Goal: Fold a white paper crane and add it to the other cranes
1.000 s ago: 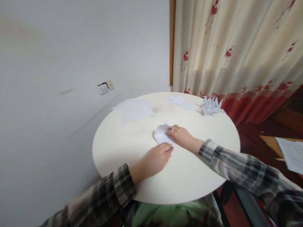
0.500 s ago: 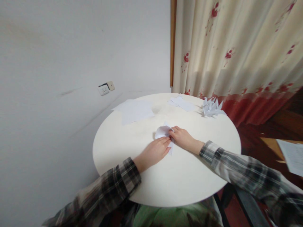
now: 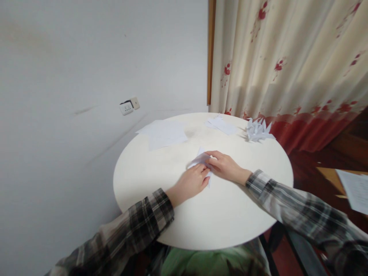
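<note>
White paper (image 3: pixel 198 158) rests on the counter (image 3: pixel 230 214), pinched in nearly closed fingers (image 3: pixel 215 154) of the right hand (image 3: pixel 225 166), the left hand (image 3: pixel 189 184) curled over it, grip unclear, an apparent fold calling next for even creasing.

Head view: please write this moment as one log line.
left hand: on folded white paper; right hand: touching same paper; origami pieces: on round table, far right

My left forearm (image 3: pixel 136 220) extended from lower left, left hand (image 3: pixel 192 181) palm down, fingers bent, my right forearm (image 3: pixel 299 207) slanting in from the right, right hand (image 3: pixel 225 165) curled, fingertips near the left's.
</note>
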Demonstrator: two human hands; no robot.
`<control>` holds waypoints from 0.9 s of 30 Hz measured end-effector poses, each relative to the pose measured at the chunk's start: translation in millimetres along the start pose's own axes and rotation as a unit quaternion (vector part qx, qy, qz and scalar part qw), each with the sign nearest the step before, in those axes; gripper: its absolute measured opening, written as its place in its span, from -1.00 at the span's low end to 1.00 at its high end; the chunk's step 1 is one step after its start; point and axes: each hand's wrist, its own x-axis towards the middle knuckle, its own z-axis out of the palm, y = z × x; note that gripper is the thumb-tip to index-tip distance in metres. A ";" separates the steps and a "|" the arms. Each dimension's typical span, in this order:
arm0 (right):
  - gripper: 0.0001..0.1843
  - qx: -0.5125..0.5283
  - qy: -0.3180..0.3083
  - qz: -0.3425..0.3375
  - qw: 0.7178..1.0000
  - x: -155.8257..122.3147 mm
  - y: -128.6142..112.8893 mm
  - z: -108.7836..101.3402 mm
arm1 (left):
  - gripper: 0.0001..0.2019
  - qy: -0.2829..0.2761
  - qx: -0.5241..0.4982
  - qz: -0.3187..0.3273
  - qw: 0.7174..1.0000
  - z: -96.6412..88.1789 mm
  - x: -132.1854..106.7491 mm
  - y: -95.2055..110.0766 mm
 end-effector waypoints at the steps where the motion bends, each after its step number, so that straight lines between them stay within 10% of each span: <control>1: -0.83 0.028 0.028 0.000 0.999 -2.6 0.8 -2.9 | -0.76 0.003 -0.002 0.001 1.000 0.8 -0.3 -0.4; 9: -0.68 0.168 0.057 0.205 0.963 -13.8 14.2 5.3 | -0.71 0.012 -0.011 0.033 0.999 4.7 0.0 -4.1; 27: -0.63 0.130 0.014 0.277 0.952 -9.3 35.4 26.7 | -0.70 -0.002 -0.005 0.057 0.998 0.3 3.1 -3.6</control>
